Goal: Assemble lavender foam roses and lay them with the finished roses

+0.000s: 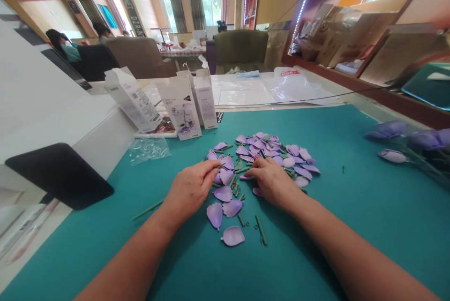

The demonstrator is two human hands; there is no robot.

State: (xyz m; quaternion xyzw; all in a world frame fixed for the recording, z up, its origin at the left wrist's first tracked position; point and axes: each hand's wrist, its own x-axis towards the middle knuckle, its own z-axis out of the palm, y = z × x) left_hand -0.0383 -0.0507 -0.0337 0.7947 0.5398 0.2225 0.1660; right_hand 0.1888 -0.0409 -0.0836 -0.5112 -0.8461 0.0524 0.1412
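lying heaped mid-mat: purple petals (214,215) and short green pieces (261,230), spread around and beyond both hands. left hand (191,189), heap's left edge: thumb and forefinger together, clamped on a green stem (221,166), tip showing. right hand (273,181): fingertips down among the pieces; cannot tell whether clamped on any. green mat (316,254) beneath. beyond, to left: clear bag (149,149), white boxes (183,113). far right: purple flowers (393,155), blurred.
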